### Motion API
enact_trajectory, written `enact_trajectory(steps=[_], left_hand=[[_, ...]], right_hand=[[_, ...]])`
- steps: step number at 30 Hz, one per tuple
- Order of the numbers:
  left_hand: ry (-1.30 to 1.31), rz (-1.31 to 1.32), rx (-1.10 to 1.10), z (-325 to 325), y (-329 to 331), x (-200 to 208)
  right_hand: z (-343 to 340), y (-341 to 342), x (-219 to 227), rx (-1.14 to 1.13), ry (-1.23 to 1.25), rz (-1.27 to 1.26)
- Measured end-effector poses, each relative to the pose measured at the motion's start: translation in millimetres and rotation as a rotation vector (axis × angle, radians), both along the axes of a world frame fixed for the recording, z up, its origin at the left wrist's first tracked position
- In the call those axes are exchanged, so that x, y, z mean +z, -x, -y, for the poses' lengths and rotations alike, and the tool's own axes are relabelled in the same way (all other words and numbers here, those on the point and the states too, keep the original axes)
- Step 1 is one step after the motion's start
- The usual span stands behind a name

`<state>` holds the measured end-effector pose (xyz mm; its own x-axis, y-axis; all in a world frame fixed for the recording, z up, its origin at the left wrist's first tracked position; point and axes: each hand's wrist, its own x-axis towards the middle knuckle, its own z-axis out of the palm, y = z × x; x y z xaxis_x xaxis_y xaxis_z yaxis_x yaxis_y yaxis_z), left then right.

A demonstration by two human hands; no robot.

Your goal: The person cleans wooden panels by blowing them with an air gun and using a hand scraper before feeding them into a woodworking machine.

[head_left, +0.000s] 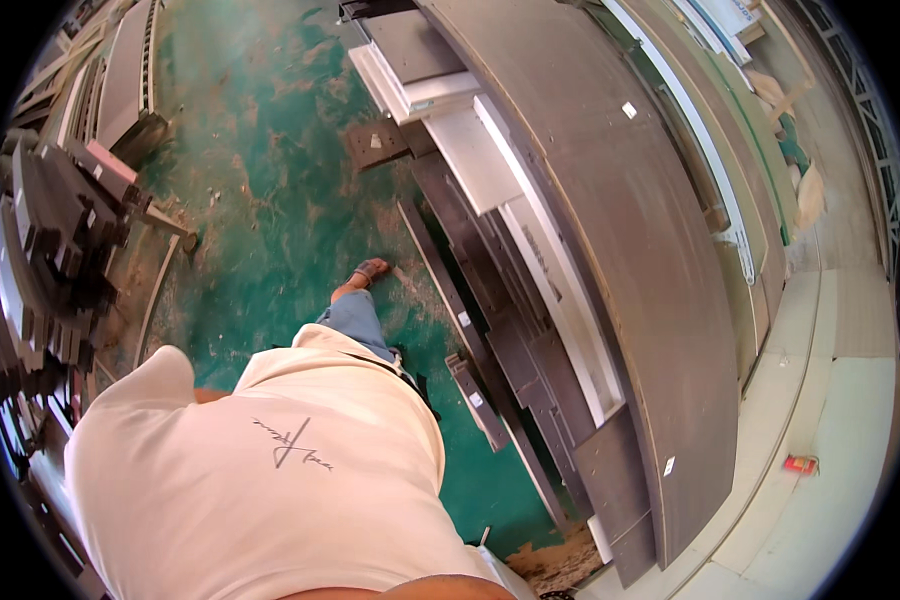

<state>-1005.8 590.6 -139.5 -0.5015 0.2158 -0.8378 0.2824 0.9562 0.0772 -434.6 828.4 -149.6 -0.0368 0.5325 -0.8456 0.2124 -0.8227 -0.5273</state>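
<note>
Neither of my hands shows in the head view. My pale shirt (270, 470) fills the lower left, and a strip of bare arm (440, 587) runs along the bottom edge. Below the shirt I see my blue trouser leg (355, 318) and my sandalled foot (370, 270) set on the green floor (270, 180). Just right of the foot lie long dark board strips (470, 330), with a short dark piece (478, 400) beside my leg.
A large dark brown panel (630, 260) stands on edge at the right, with white boards (490, 160) and dark panels stacked against it. Dark boards (50, 240) are piled at the left. Sawdust (560, 560) lies near the bottom. A small red object (800, 464) sits on the pale floor.
</note>
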Motion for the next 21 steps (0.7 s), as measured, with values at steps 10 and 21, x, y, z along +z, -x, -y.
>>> enact_trajectory(steps=[10,21], left_hand=[[-0.76,0.626,0.205,-610,93,104],[-0.814,0.609,0.201,-764,92,156]], right_hand=[[-88,71,120,-0.146,0.132,0.048],[-234,312,301,-0.309,-0.214,-0.468]])
